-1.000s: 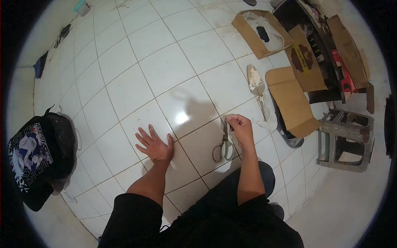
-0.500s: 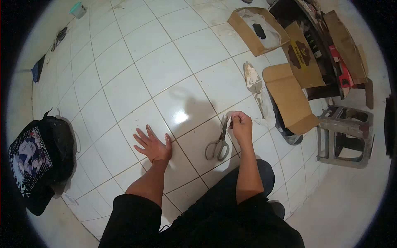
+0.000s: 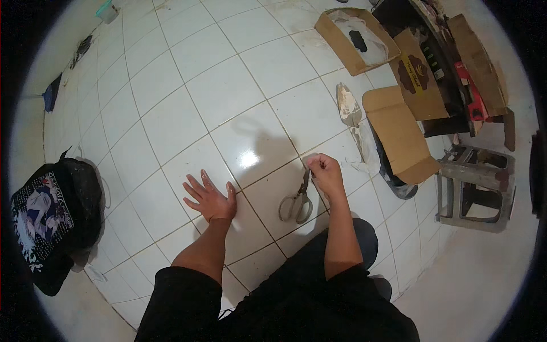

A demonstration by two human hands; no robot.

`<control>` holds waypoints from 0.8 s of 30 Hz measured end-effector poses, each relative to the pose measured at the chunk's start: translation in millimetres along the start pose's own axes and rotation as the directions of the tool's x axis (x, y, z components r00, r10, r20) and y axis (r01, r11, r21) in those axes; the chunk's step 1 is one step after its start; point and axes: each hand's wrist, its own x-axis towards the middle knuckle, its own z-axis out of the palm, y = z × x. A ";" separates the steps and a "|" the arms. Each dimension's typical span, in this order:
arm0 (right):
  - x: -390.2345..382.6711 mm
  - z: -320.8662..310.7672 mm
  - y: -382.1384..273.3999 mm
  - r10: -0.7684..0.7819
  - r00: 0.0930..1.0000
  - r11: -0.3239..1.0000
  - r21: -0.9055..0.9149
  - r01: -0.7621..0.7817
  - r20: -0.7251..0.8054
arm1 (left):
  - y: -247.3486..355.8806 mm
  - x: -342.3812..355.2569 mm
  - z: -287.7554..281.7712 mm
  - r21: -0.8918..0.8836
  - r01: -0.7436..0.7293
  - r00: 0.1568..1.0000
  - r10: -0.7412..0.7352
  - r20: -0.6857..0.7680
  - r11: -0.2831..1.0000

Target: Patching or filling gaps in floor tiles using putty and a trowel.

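My left hand (image 3: 212,199) lies flat on the white tiled floor, fingers spread wide, holding nothing. To its right, my right hand (image 3: 327,175) is closed in a pinch at the blade end of a pair of scissors (image 3: 295,208). A small white scrap (image 3: 310,160), perhaps paper or cloth, shows at those fingertips, which hide the blade tips. The scissors lie on the tiles with their grey handles toward me. Whether the fingers also grip the blades is hidden.
A stained trowel (image 3: 348,105) lies beyond my right hand, beside an opened cardboard flap (image 3: 399,134). Farther off stands a cardboard box (image 3: 373,64) with a white liner. A grey plastic stool (image 3: 477,188) is at right, a black printed bag (image 3: 51,219) at left.
My right hand has moved a little left, onto the blade tips, with the white scrap. The scissors have shifted slightly left. My left hand has stayed in place.
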 end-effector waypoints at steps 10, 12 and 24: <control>-0.2 2.3 -1.3 0.078 0.996 0.994 0.075 -0.074 -0.052 | 1.4 -0.4 -1.2 -0.012 0.023 0.999 -0.023 0.032 1.000; -1.8 3.8 -5.0 0.070 0.997 0.991 0.120 -0.065 -0.036 | 1.4 0.4 -2.2 -0.041 0.034 0.998 -0.032 0.052 0.999; -1.9 5.7 -14.0 0.171 0.985 0.963 0.213 -0.163 -0.019 | 0.8 0.6 -3.2 -0.021 0.009 0.999 -0.008 0.037 1.000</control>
